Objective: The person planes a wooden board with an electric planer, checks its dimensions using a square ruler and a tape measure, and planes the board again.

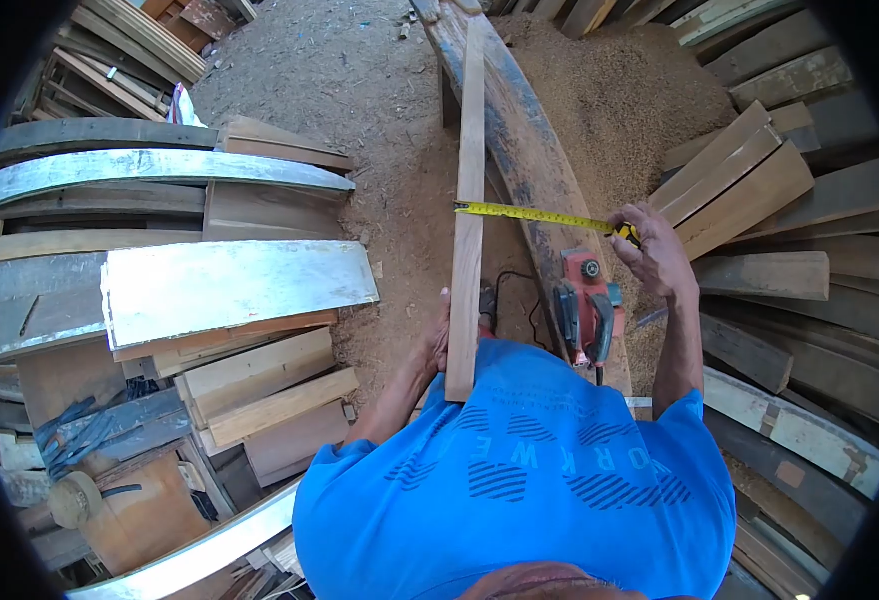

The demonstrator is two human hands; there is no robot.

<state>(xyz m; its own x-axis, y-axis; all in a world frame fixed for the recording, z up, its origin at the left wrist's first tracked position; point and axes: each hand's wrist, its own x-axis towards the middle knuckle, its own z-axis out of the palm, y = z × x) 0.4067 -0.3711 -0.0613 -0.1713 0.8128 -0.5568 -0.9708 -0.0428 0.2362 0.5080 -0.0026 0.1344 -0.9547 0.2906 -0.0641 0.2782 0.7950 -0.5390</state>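
My left hand [442, 338] is wrapped round the near part of a long, narrow wooden board [468, 240], whose near end rests by my chest. The board's far end lies against the top of a worn wooden bench [530, 120]. In my right hand [657, 248] is a tape measure [627, 233], closed in the fingers. Its yellow blade [530, 213] stretches leftward, with the tip at the board. A red electric hand planer [588, 305] sits on the bench below the blade, between my arms.
Stacked planks [245, 285], some painted white, lie on the left. More stacked timber [760, 190] lines the right side. Sawdust and shavings [630, 110] cover the ground beyond the bench. A black cord [510, 285] hangs near the planer.
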